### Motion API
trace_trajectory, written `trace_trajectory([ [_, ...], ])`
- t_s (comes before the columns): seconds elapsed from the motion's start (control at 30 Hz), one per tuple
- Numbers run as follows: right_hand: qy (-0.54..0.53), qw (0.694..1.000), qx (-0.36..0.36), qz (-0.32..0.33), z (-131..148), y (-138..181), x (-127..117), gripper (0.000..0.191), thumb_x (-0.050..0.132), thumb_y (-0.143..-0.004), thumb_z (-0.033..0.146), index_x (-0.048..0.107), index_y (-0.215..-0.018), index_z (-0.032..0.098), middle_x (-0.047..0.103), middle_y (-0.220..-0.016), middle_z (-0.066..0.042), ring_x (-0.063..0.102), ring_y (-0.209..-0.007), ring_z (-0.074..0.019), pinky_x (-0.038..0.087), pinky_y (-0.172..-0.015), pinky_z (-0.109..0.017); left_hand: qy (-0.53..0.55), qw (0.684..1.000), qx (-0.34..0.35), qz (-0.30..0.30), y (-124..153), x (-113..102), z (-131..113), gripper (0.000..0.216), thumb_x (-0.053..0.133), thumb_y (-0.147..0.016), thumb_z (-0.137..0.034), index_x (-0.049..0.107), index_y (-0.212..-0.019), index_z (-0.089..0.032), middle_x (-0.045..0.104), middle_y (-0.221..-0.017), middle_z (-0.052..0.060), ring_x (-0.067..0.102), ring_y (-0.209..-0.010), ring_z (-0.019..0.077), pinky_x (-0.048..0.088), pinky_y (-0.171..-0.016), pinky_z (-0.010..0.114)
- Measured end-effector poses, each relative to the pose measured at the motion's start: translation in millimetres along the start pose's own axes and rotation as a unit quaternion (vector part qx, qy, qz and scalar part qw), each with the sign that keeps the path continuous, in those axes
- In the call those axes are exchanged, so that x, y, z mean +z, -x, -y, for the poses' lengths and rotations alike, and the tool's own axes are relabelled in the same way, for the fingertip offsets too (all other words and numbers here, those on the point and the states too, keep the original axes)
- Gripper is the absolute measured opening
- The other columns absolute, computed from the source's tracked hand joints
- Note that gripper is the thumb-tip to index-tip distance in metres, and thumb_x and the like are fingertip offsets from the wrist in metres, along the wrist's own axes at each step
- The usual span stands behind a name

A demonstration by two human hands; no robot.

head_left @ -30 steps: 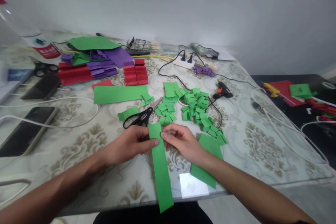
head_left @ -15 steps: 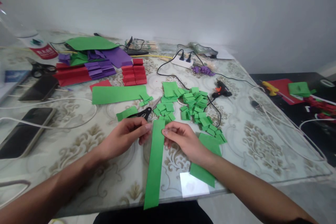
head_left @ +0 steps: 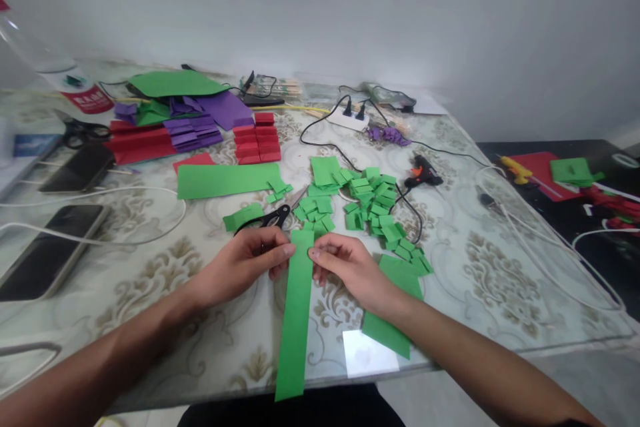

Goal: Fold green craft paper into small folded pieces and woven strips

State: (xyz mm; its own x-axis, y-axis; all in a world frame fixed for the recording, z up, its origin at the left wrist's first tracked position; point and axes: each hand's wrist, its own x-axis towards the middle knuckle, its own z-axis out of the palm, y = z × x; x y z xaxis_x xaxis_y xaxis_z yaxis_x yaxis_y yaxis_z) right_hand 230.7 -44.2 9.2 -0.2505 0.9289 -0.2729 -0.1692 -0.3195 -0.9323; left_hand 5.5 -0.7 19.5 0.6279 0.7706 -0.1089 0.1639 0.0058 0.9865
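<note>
A long green paper strip (head_left: 296, 327) runs from between my hands toward the table's front edge, its lower end reaching past that edge. My left hand (head_left: 257, 260) pinches the strip's left side near the top, thumb on the paper. On the opposite side, my right hand (head_left: 345, 263) grips the right edge between thumb and fingers. Black-handled scissors (head_left: 275, 215) lie half-open just beyond my left hand. Many small cut green paper pieces (head_left: 377, 197) are heaped past my right hand. A larger green sheet (head_left: 393, 323) lies partly under my right forearm.
A wide green strip (head_left: 227, 180) and folded red paper (head_left: 257, 140) lie farther back. A black glue gun (head_left: 423, 172) and a white power strip (head_left: 349, 117) with cables stand at right rear. Phones (head_left: 53, 250), a bottle (head_left: 75, 83) and more scissors (head_left: 83, 128) occupy the left.
My left hand has moved right, and its thumb now touches the strip's left edge, where a gap was before. My right hand stays on the strip.
</note>
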Motion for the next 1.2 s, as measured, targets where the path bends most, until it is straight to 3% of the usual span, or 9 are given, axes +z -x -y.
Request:
trace_trajectory([
  [0.23, -0.007, 1.000, -0.002, 0.001, -0.1, -0.2, -0.5, 0.035, 0.088, -0.079, 0.047, 0.071, -0.087, 0.018, 0.069, -0.064, 0.003, 0.065, -0.060, -0.0121, 0.052, -0.060, -0.024, -0.008, 1.000, 0.007, -0.007, -0.4, 0.2, -1.7, 0.043, 0.055, -0.105, -0.048, 0.064, -0.076, -0.016, 0.061, -0.069, -0.001, 0.057, -0.066, 0.0136, 0.046, -0.068, 0.026],
  [0.73, -0.006, 1.000, -0.007, 0.005, -0.7, -0.7, 1.7, 0.037, 0.086, -0.080, 0.050, 0.068, -0.086, 0.018, 0.070, -0.063, 0.003, 0.064, -0.056, -0.0113, 0.054, -0.058, -0.024, -0.016, 1.000, 0.005, 0.004, 0.2, 1.3, -0.6, 0.039, 0.057, -0.104, -0.045, 0.064, -0.079, -0.016, 0.061, -0.070, -0.001, 0.057, -0.068, 0.0141, 0.045, -0.067, 0.027],
  [1.0, -0.020, 1.000, 0.008, 0.001, -3.5, -0.5, 4.9, 0.041, 0.093, -0.072, 0.047, 0.065, -0.083, 0.018, 0.067, -0.064, 0.004, 0.066, -0.053, -0.0118, 0.056, -0.047, -0.022, -0.016, 1.000, -0.012, 0.012, -0.2, 3.3, 2.9, 0.039, 0.057, -0.104, -0.049, 0.064, -0.083, -0.017, 0.061, -0.072, -0.002, 0.057, -0.070, 0.0143, 0.044, -0.067, 0.027],
  [1.2, -0.038, 0.999, 0.014, 0.016, -7.4, -1.8, 4.3, 0.041, 0.093, -0.073, 0.043, 0.062, -0.084, 0.018, 0.064, -0.062, 0.005, 0.069, -0.052, -0.0139, 0.058, -0.042, -0.021, -0.023, 0.999, -0.016, 0.017, -0.3, 6.4, -0.1, 0.041, 0.055, -0.104, -0.048, 0.058, -0.078, -0.018, 0.057, -0.070, -0.003, 0.054, -0.068, 0.0139, 0.041, -0.064, 0.026],
])
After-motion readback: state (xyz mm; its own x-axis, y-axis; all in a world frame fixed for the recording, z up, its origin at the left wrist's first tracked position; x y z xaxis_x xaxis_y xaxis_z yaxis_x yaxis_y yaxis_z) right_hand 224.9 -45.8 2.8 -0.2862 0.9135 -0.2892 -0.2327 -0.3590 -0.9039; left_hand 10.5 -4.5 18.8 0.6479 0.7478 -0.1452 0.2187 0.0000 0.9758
